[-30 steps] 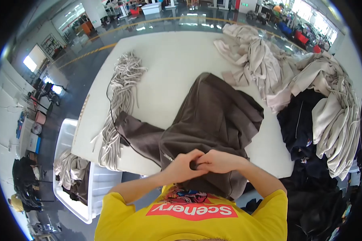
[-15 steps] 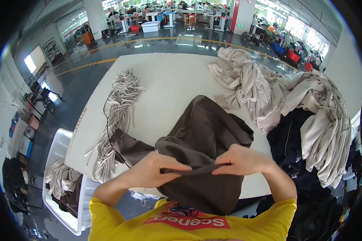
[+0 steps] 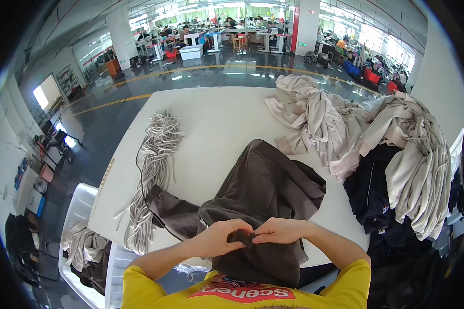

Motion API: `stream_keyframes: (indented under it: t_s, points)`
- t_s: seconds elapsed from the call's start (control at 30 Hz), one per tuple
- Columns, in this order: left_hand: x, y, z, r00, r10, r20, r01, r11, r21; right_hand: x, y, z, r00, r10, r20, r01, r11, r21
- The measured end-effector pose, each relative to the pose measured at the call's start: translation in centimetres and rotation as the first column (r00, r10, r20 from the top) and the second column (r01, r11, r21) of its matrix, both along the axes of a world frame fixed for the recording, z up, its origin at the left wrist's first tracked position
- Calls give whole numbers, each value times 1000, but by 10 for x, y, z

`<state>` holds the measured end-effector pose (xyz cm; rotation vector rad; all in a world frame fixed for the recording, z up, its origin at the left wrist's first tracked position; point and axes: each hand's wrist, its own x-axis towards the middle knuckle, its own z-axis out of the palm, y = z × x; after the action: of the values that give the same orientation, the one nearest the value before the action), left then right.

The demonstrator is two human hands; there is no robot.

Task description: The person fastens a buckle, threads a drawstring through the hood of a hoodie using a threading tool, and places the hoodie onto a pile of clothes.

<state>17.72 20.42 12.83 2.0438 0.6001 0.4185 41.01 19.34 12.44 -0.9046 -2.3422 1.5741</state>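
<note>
A dark brown garment [image 3: 273, 180] lies on the white table [image 3: 216, 113], one sleeve stretched to the left and its near part hanging over the front edge. My left hand [image 3: 223, 238] pinches a fold of its fabric. Close against it, my right hand [image 3: 278, 230] grips the same bunched edge with thumb and fingers. A small metallic zipper part [image 3: 204, 223] shows on the cloth left of my hands. Left of the garment lies a bundle of pale grey cords [image 3: 157, 154], with a thin dark cord running along it.
Beige garments [image 3: 319, 118] are heaped at the table's right, with dark navy garments [image 3: 371, 180] beneath them. A white plastic bin [image 3: 80, 198] holding clothes stands at the lower left. Workstations and people are across the floor.
My hands have come together from a stretched hold on the garment's edge, now bunching the fabric between them. The camera view has tilted up slightly.
</note>
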Motion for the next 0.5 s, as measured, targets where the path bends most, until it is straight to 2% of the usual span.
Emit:
stream_keyframes:
  t_s: [0.07, 0.13, 0.2, 0.33, 0.4, 0.5]
  points:
    - [-2, -1, -9, 1000, 14, -2, -14, 999, -48, -4, 3, 2, 999, -8, -31, 9, 1000, 27]
    - [-2, -2, -12, 999, 33, -7, -33, 994, -104, -11, 3, 2, 996, 12, 87, -19, 997, 74]
    - [1, -2, -13, 988, 95, -121, -115, 978, -174, -17, 4, -13, 998, -5, 65, -2, 994, 110]
    - [9, -1, -28, 975, 147, -165, -167, 979, -114, -29, 6, -35, 998, -58, 18, 53, 973, 226]
    - [9, 2, -46, 984, 174, -44, -180, 962, -206, -33, 8, -36, 997, -72, 30, 62, 969, 240]
    - [8, 2, -52, 985, 172, 20, -165, 971, -174, -36, 9, -36, 996, -87, 17, 81, 969, 233]
